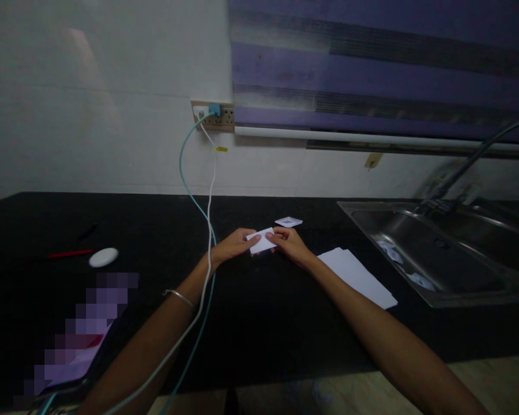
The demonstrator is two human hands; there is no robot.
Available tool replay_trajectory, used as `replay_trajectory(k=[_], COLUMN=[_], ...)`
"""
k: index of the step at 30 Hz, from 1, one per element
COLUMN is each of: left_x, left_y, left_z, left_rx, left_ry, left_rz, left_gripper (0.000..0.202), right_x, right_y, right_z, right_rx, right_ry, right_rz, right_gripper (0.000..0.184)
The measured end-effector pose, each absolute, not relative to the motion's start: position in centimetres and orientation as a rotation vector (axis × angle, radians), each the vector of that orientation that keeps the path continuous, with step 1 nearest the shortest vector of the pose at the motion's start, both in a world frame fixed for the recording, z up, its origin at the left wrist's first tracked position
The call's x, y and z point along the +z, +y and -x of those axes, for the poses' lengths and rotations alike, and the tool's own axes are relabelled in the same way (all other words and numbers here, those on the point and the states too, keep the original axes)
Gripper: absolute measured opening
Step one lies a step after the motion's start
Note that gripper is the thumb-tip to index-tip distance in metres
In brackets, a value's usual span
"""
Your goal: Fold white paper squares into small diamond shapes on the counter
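Note:
A small folded piece of white paper (262, 241) is held up above the dark counter between both hands. My left hand (236, 243) pinches its left end, thumb on top and fingers beneath. At the right end, my right hand (290, 244) grips it the same way, with the thumb pressed on its face. Just behind my right hand lies a small folded paper shape (289, 221), flat on the counter. Several white paper sheets (357, 276) lie stacked to the right, partly covered by my right forearm.
A steel sink (432, 248) with paper scraps inside is on the right, under a curved faucet (480, 153). White and teal cables (210, 213) run from a wall socket (218, 117) across my left arm. At left are a white oval object (104, 257), a red stick-like item (70, 253) and a lit screen (80, 366).

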State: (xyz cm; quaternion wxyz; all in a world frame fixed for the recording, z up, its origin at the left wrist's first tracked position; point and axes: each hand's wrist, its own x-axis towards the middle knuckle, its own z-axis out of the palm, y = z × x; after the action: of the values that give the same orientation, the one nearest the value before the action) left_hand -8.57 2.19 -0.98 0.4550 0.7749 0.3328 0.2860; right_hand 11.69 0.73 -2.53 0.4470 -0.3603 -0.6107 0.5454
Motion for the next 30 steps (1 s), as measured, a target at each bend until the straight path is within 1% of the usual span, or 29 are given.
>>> replay_trajectory(k=[10,19,30], left_x=[-0.99,-1.22,-1.42], left_y=[2.02,2.03,2.32], left_z=[8.52,8.66,8.78], left_rx=[0.724,0.699,0.661], left_ry=[0.827,0.754,0.712], left_rz=[-1.897,-2.051,-2.067], left_gripper=[0.038,0.037,0.039], right_x=[-2.9,-2.12,-2.23], right_y=[0.83,0.36,0.49], right_z=[-12.06,-11.71,-12.05], right_rx=[1.353,1.204,1.099], right_ry=[-1.536,-1.656,-1.817], right_rz=[0.916,0.941,0.95], right_gripper=[0.03,0.03,0.03])
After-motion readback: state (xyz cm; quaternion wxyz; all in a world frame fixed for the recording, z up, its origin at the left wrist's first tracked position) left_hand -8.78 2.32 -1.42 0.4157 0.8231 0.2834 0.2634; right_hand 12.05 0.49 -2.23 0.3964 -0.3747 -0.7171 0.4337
